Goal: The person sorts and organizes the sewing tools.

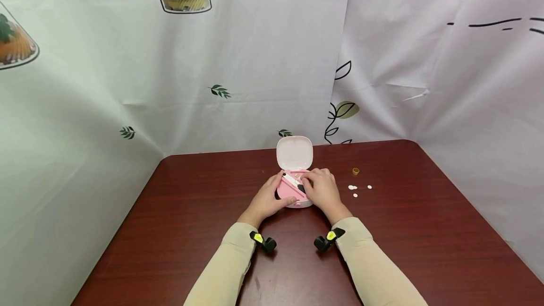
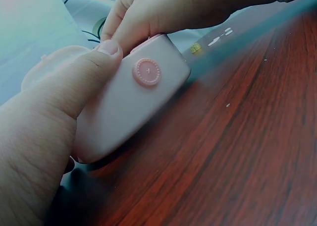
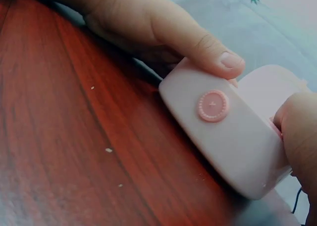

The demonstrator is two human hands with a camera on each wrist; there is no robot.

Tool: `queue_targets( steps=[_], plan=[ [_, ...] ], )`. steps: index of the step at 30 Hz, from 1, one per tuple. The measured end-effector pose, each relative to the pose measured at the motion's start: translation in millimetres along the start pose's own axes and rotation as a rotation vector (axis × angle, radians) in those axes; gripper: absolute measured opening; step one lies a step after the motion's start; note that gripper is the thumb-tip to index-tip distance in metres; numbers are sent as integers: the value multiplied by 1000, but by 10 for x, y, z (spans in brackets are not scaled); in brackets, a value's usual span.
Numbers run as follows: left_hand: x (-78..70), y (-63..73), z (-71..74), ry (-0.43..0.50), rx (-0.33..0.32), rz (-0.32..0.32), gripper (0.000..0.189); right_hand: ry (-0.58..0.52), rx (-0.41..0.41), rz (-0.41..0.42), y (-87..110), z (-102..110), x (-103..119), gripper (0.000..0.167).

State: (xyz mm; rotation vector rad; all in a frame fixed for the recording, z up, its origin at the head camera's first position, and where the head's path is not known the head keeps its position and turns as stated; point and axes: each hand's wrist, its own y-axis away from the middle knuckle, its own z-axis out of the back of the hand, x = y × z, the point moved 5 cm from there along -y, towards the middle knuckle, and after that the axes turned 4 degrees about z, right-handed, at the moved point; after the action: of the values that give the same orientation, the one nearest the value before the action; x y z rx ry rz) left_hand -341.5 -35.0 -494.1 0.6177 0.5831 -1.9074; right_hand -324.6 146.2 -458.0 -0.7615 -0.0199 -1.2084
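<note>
A small pink-and-white case (image 1: 300,204) rests on the table with its white lid (image 1: 294,153) raised behind it. A round pink button (image 2: 147,72) sits on its front wall. My left hand (image 1: 267,198) grips the case from the left, thumb over the front rim (image 3: 216,62). From the right, my right hand (image 1: 323,190) reaches into the case with fingers bent. Its fingertips are mostly hidden, so whether they pinch anything cannot be seen. Across the pink inside lies a slim white tool with a black end (image 1: 291,180), close to the right fingers.
A small gold ring-like piece (image 1: 355,171) lies right of the case. Several small white discs (image 1: 352,187) are scattered in front of it. Printed white cloth (image 1: 263,60) hangs behind the reddish-brown table (image 1: 191,221).
</note>
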Motion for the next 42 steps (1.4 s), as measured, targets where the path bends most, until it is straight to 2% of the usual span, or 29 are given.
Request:
queue_targets(
  steps=[4, 9, 18, 22, 26, 29, 32, 37, 42],
  plan=[
    [4, -5, -6, -6, 6, 6, 101, -19, 8, 34, 8, -19, 36, 19],
    [-6, 0, 6, -4, -3, -16, 100, -34, 3, 73, 13, -36, 57, 22],
    [-14, 1, 19, -1, -8, -22, 99, -63, -8, 82, 24, -56, 47, 23],
    [-2, -3, 12, -16, 5, 2, 100, -125, -48, 95, 42, -49, 20, 25],
    [-7, 1, 9, -20, 14, 21, 101, -213, -130, 98, 56, -11, -108, 28],
    [-37, 14, 25, -6, 6, 0, 99, -226, -181, 46, 50, 33, -287, 29],
    [-68, 27, 44, 2, -5, -24, 98, -163, -190, -42, 37, 85, -495, 30],
    [-68, 27, 44, -4, -4, -21, 97, -15, -139, -221, 53, 174, -834, 37],
    [-44, 21, 30, 2, 8, -3, 99, 40, -83, -398, 123, 287, -1077, 42]
  ],
)
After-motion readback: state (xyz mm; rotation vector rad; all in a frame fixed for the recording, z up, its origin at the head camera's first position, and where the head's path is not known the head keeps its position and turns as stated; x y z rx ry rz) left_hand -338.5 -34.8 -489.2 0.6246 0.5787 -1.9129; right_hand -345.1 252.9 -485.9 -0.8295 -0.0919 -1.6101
